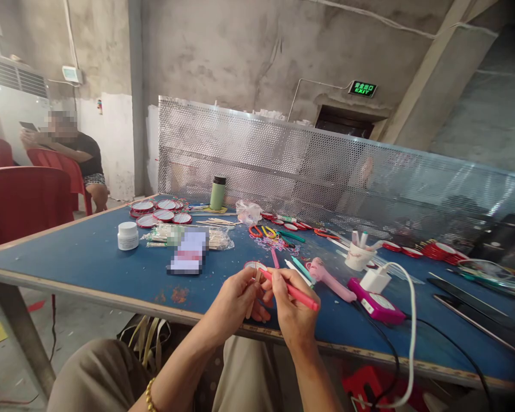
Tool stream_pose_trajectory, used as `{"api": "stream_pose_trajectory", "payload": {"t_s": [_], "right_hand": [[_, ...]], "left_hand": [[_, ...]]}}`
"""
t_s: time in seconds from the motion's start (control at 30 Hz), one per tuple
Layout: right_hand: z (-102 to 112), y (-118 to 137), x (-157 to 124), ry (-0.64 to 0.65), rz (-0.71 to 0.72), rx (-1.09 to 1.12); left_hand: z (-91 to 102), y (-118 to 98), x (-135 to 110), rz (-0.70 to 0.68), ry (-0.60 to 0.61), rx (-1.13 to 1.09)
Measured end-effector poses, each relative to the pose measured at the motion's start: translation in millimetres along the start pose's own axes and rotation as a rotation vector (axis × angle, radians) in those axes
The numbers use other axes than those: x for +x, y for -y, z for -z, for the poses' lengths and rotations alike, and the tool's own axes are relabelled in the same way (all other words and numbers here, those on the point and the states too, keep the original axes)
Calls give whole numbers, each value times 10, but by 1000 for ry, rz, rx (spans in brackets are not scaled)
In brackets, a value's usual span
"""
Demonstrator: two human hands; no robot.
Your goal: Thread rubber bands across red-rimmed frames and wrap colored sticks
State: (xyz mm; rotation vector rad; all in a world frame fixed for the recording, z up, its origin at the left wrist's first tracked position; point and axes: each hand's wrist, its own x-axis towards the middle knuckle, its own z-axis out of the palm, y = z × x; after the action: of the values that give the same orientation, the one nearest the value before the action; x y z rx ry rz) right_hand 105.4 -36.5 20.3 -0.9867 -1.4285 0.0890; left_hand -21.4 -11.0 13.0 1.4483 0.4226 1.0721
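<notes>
My right hand (292, 312) grips a red pen-like tool (298, 294), its tip pointing left toward my other hand. My left hand (236, 300) pinches a thin wooden stick (253, 297) that hangs down below the fingers, right against the tool's tip. Both hands hover over the near edge of the blue table (90, 257). Just beyond them lie a small round red-rimmed piece (253, 265), a pink stick (275, 257) and teal pens (302, 268).
On the table are red-rimmed round mirrors (161, 213), a white jar (127, 235), bundled sticks (214, 237), a green flask (217, 193), scissors (261, 231), a white cup (359, 256), a pink gadget (332, 280) and a charger with white cable (405, 286). A perforated metal screen (326, 171) backs it. A seated person (75, 151) is at far left.
</notes>
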Motion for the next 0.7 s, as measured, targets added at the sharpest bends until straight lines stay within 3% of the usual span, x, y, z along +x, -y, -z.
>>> {"api": "stream_pose_trajectory", "payload": {"t_s": [0.7], "right_hand": [[-8,18,7,-25,-28,16]], "left_hand": [[7,17,2,10,-6,7]]}}
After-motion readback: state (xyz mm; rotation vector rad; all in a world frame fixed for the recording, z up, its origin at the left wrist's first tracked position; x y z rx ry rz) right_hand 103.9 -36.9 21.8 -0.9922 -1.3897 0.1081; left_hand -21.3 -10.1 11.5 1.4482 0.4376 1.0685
